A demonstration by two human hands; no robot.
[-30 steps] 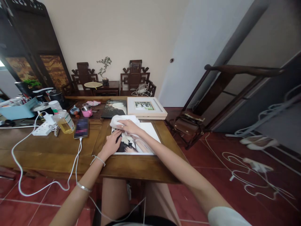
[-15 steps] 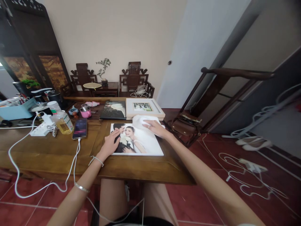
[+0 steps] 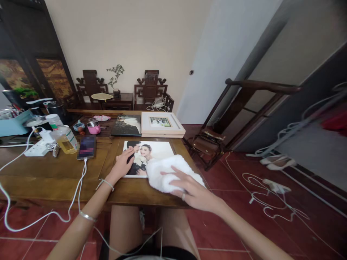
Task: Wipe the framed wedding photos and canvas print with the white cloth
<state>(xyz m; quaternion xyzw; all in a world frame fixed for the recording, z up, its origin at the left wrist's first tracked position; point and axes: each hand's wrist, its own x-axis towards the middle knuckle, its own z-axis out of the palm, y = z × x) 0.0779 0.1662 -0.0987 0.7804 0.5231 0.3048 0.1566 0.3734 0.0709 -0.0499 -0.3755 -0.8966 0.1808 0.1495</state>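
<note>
A large photo print [image 3: 151,151] of a couple lies flat on the wooden table [image 3: 54,173] in front of me. My left hand [image 3: 122,164] rests flat on its left edge, fingers stretched out. My right hand [image 3: 189,189] lies on a white cloth [image 3: 168,171] that covers the print's near right corner, fingers spread and pressing the cloth down.
Behind the print lie a dark photo print [image 3: 127,125] and a white framed picture [image 3: 160,124]. A phone [image 3: 86,147] on a white cable, a bottle of yellow liquid [image 3: 65,139], a power strip [image 3: 36,148] and a pink cup [image 3: 93,128] crowd the table's left. Cables [image 3: 271,191] trail over the red floor at right.
My right hand has swept the white cloth from the print's far edge across to its near right corner. The left hand stays on the print's left side.
</note>
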